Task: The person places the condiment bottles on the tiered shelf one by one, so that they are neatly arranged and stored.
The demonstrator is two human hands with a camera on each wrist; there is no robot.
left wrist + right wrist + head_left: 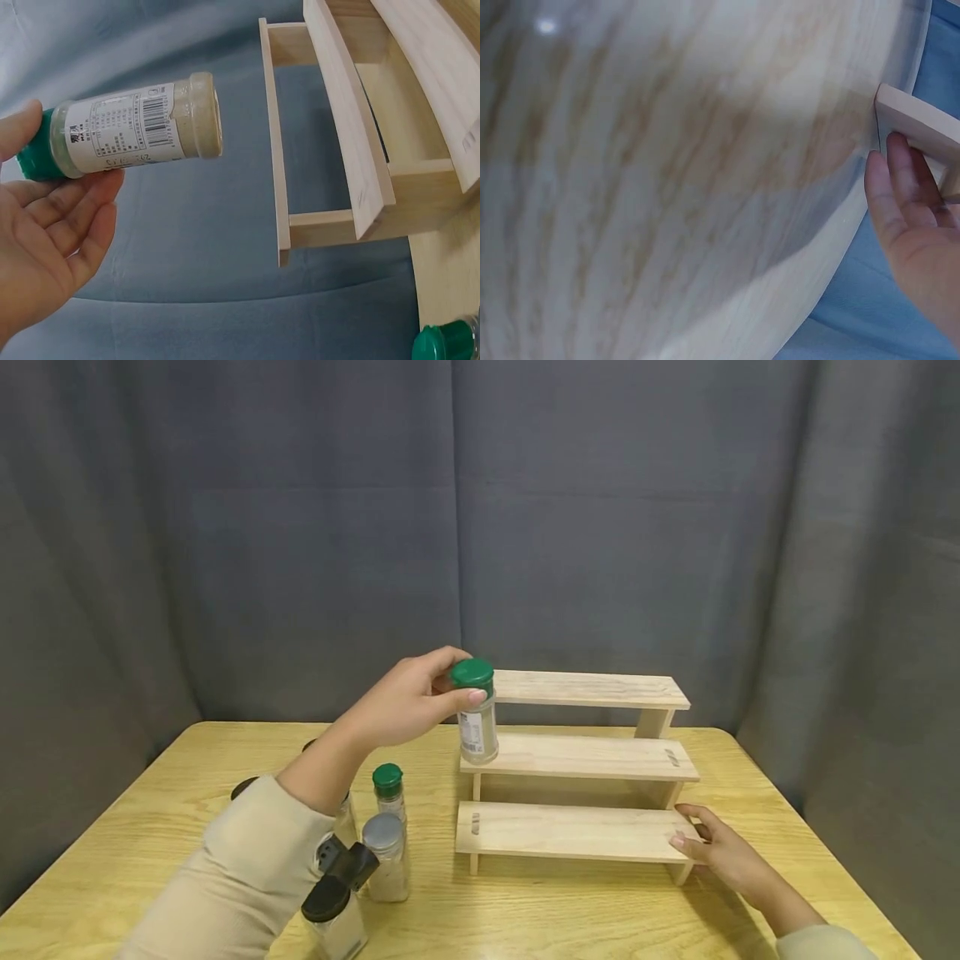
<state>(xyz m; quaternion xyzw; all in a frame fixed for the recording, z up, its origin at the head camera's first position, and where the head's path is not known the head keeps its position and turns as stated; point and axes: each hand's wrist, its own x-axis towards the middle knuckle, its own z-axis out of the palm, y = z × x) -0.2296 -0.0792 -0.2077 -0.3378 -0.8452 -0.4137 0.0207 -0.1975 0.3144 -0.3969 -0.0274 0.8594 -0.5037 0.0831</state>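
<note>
My left hand point(405, 702) holds a spice jar point(477, 731) by its green cap, thumb on one side and fingers on the other. The jar is upright in the head view, at the left end of the three-tier wooden display shelf point(570, 832), overlapping the middle step. Its white barcode label point(120, 127) and pale contents show in the left wrist view. At the right end of the lowest step, my right hand point(735, 864) grips the board, thumb at its top edge and fingers round the end. The right wrist view shows those fingers point(904, 180) against the wood.
Left of the shelf, a green-capped jar point(388, 782), a grey-lidded jar point(386, 860) and a black-lidded jar point(337, 922) stand on the wooden table point(570, 918). More jars are partly hidden behind my left arm. Grey curtains point(315, 527) surround the table.
</note>
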